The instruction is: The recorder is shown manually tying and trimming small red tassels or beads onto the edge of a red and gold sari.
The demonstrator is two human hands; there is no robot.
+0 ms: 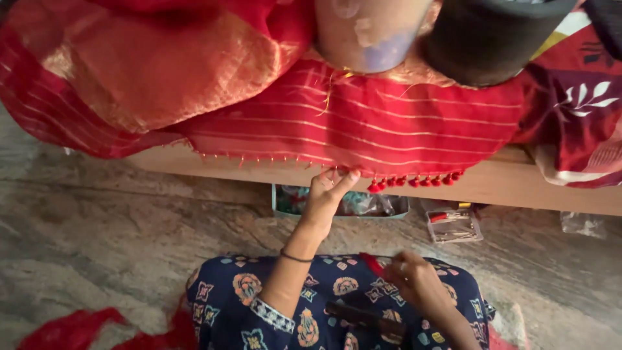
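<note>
Left hand (326, 189) pinching red sari (363, 123) hem beside tassels (414, 182); right hand (414, 277) closed on red thread (373, 264); best kept taut.

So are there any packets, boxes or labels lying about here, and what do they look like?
Clear plastic box: floor under the wooden ledge, right; small, rectangular, red bits inside.
Teal tray: floor beneath the left hand; shallow, holds crinkled clear bags.
Clear packet: floor, far right.
No screens or signs.
</note>
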